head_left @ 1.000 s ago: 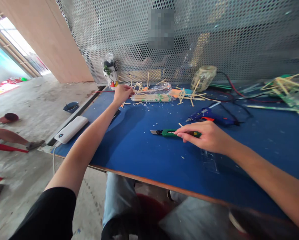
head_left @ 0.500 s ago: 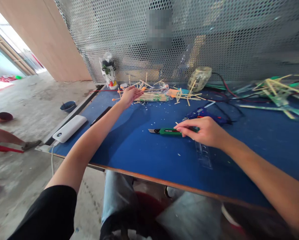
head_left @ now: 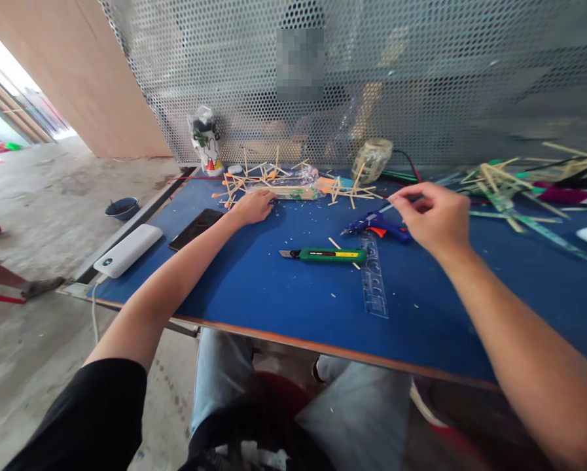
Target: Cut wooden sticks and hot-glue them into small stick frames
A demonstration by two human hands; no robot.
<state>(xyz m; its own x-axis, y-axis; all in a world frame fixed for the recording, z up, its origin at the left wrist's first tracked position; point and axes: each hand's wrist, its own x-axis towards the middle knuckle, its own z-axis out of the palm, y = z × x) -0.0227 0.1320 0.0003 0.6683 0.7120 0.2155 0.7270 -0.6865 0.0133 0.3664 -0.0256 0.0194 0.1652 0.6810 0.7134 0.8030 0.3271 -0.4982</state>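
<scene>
My left hand point(head_left: 254, 207) rests on the blue table with its fingers loosely out, at the near edge of a plastic-wrapped pack of thin wooden sticks point(head_left: 293, 192). Above the table at the right, my right hand point(head_left: 435, 212) has thumb and forefinger pinched together; whatever may be between them is too small to make out. A blue glue gun point(head_left: 379, 224) lies just left of it, a clear glue stick at its back. In the middle rests a green utility knife point(head_left: 332, 256), blade out. Its handle end meets a clear ruler point(head_left: 374, 281), beside a short stick piece point(head_left: 334, 243).
Stick structures with orange joints point(head_left: 231, 188) stand at the back left. A jar point(head_left: 372, 160) and a wrapped cup point(head_left: 207, 147) stand against the perforated metal screen point(head_left: 234, 72). Piled sticks point(head_left: 499, 186) lie right; a phone point(head_left: 195, 229) and white power bank point(head_left: 129, 250) lie left.
My right hand has moved up and right, off the utility knife's handle end, to beside the glue gun. My left hand has come down onto the table. The view has shifted slightly.
</scene>
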